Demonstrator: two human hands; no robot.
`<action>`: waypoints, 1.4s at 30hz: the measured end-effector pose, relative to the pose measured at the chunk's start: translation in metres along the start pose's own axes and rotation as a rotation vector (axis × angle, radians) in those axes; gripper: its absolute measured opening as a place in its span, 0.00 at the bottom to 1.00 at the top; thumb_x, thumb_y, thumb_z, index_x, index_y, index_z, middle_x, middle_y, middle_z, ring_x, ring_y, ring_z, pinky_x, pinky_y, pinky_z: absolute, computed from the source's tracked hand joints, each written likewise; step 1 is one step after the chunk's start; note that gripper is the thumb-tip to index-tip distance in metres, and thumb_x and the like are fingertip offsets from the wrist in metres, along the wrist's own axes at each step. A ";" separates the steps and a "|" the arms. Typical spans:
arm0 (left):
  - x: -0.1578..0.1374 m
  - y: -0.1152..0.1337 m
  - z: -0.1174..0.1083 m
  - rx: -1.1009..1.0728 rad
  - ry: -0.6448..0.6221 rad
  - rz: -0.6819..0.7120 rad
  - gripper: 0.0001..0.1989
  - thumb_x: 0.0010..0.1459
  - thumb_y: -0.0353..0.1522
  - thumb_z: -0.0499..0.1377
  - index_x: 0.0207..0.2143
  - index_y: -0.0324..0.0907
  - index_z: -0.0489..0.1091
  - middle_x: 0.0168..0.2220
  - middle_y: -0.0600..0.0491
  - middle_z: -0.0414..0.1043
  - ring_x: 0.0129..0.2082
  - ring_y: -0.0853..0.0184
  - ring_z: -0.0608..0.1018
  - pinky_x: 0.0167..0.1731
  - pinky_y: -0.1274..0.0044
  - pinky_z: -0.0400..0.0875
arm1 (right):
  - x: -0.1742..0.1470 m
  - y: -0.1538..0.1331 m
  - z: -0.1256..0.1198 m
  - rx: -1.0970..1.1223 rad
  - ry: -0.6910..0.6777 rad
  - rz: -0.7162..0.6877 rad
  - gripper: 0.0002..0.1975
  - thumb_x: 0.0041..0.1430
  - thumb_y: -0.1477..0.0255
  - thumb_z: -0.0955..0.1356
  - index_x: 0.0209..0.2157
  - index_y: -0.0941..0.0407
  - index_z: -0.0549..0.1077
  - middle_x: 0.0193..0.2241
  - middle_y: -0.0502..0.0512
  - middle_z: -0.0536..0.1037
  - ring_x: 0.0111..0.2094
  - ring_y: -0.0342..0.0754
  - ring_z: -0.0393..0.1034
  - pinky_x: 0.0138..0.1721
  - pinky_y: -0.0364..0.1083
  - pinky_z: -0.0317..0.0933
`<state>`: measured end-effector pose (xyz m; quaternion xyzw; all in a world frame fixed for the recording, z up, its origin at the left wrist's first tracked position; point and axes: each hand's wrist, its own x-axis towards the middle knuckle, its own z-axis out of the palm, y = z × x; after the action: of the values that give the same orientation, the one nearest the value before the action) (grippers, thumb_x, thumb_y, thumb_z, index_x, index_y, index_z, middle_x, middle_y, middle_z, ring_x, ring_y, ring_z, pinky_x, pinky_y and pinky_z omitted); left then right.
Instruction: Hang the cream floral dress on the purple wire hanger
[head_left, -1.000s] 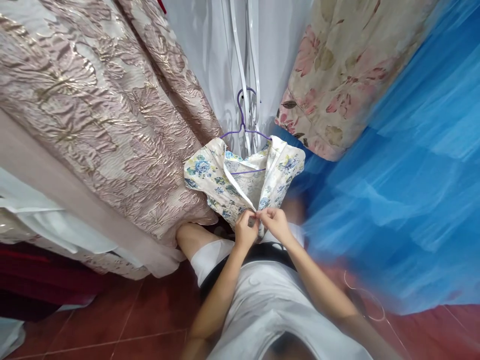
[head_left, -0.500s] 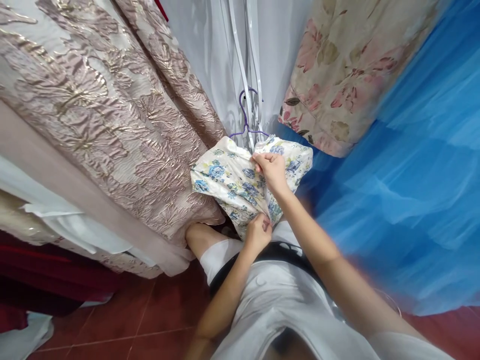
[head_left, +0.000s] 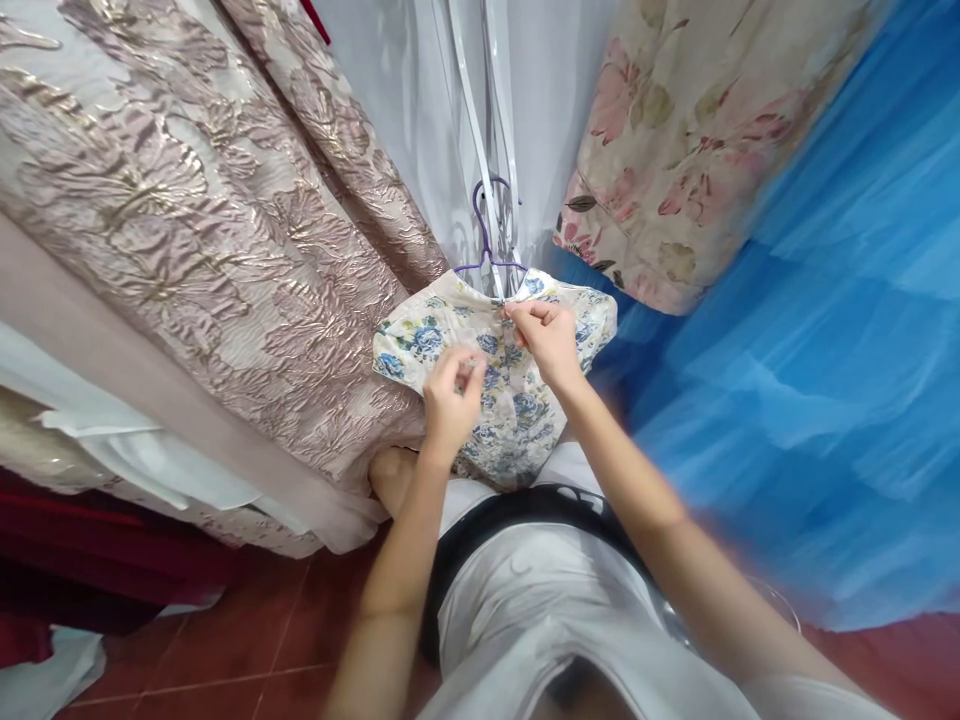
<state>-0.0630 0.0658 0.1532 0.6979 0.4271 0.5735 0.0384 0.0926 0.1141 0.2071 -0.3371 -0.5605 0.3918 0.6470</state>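
Observation:
A white garment with blue flowers (head_left: 517, 410) hangs from a purple hanger (head_left: 484, 225) in front of me. At the middle of its neckline, my right hand (head_left: 551, 340) pinches the edge of the cloth between thumb and fingertips. Whether a small fastener is in that pinch, I cannot make out. Over the garment's left half is my left hand (head_left: 452, 400), its fingers half curled and slightly blurred. A gap shows between thumb and forefinger, with nothing visible held there.
White straps (head_left: 476, 130) hang down past the hanger. Pink and gold brocade cloth (head_left: 300, 220) fills the left side. To the right hang a beige floral garment (head_left: 675, 170) and bright blue tulle (head_left: 810, 380). Red floor tiles (head_left: 225, 640) show below.
My left hand has let go of the garment's lower part and risen up and left. The neckline's two edges now meet at my right hand, which stays nearly where it was.

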 end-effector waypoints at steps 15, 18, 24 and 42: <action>0.115 0.003 -0.004 0.170 0.109 0.319 0.14 0.71 0.39 0.55 0.35 0.41 0.73 0.34 0.51 0.74 0.35 0.68 0.75 0.37 0.76 0.69 | -0.011 0.037 0.012 -0.088 -0.025 0.053 0.16 0.56 0.61 0.69 0.21 0.55 0.66 0.15 0.44 0.62 0.17 0.37 0.51 0.20 0.41 0.46; 0.136 -0.022 -0.027 0.147 0.282 0.278 0.12 0.70 0.36 0.57 0.36 0.39 0.74 0.33 0.53 0.74 0.32 0.71 0.73 0.32 0.77 0.66 | -0.027 0.052 0.005 -0.129 -0.073 0.140 0.15 0.52 0.65 0.69 0.17 0.55 0.63 0.14 0.45 0.63 0.17 0.38 0.52 0.21 0.41 0.47; 0.137 -0.112 -0.074 -0.113 0.367 -0.118 0.14 0.64 0.40 0.64 0.33 0.38 0.72 0.27 0.58 0.69 0.28 0.75 0.69 0.31 0.79 0.65 | -0.063 0.060 -0.021 -0.125 -0.044 0.253 0.14 0.48 0.64 0.69 0.16 0.55 0.65 0.12 0.45 0.63 0.15 0.38 0.51 0.20 0.41 0.46; -0.014 -0.071 0.030 -0.492 0.039 -0.412 0.17 0.61 0.46 0.62 0.36 0.40 0.73 0.32 0.52 0.73 0.29 0.70 0.73 0.29 0.79 0.67 | -0.113 0.103 -0.041 -0.402 -0.492 0.444 0.07 0.52 0.75 0.67 0.21 0.58 0.72 0.15 0.49 0.73 0.19 0.43 0.66 0.25 0.41 0.57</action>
<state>-0.0775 0.1148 0.0936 0.5555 0.4089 0.6528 0.3133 0.1126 0.0622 0.0587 -0.4663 -0.6779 0.4739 0.3139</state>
